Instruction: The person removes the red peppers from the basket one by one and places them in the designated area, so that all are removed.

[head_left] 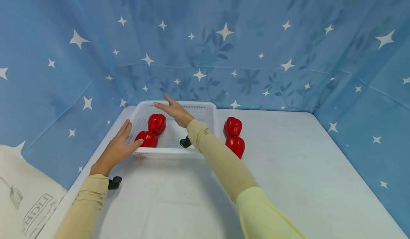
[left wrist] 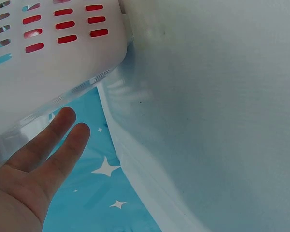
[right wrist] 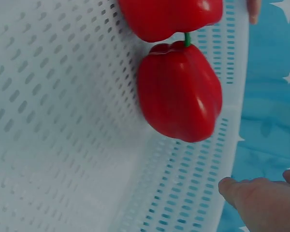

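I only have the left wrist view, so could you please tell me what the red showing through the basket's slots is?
Observer: Two red bell peppers lie inside the white basket.
Operator: Thank you; where is the right hand, please?
Observer: In the head view, the right hand is by the basket's far side, fingers extended, holding nothing.
Operator: Are there any peppers outside the basket?
Observer: Yes, another pair of peppers sits on the table, to the basket's right in the head view.

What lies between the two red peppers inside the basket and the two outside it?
Between the inside peppers and the outside peppers, the head view shows the basket's floor, a black device, the right sleeve and the basket's right wall.
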Tool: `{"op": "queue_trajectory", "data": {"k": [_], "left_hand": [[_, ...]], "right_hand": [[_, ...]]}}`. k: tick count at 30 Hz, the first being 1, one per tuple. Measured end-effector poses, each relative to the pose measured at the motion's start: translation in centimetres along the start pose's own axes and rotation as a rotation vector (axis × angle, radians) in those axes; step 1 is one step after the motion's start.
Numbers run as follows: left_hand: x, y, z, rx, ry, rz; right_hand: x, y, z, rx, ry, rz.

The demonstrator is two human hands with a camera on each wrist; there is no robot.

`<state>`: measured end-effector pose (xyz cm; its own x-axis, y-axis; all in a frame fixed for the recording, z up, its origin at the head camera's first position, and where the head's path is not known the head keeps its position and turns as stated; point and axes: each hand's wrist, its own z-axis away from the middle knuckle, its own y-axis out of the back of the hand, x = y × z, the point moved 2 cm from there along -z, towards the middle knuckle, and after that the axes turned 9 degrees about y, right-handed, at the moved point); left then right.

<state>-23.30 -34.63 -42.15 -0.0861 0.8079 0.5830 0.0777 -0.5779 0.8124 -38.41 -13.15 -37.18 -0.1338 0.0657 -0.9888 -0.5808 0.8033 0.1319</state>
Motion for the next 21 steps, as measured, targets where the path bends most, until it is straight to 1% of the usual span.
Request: {"op": "queue_trajectory", "data": {"k": [5, 10, 14, 17, 21], "left_hand": [[-0.1, 0.0, -0.2, -0.004, 0.009, -0.006], [-0.1, 0.2, -0.5, 0.004, 0.010, -0.009], [-0.2, 0.0, -0.6, -0.019, 0.019, 0.003], [-0.3, 0.0, -0.6, -0.023, 0.021, -0.002], [-0.1, 0.0, -0.4, -0.018, 0.026, -0.006]], "right_hand": [[1.4, -0.8, -0.8, -0.004, -0.040, 0.047], [2.4, -1.5, -1.7, 0.004, -0.056, 0.102], [2.9, -1.7, -2.3, 0.009, -0.081, 0.146], [3.2, -1.7, -2.5, 0.034, -0.084, 0.163], [3.6, -1.7, -2.6, 0.087, -0.098, 0.146]]}}
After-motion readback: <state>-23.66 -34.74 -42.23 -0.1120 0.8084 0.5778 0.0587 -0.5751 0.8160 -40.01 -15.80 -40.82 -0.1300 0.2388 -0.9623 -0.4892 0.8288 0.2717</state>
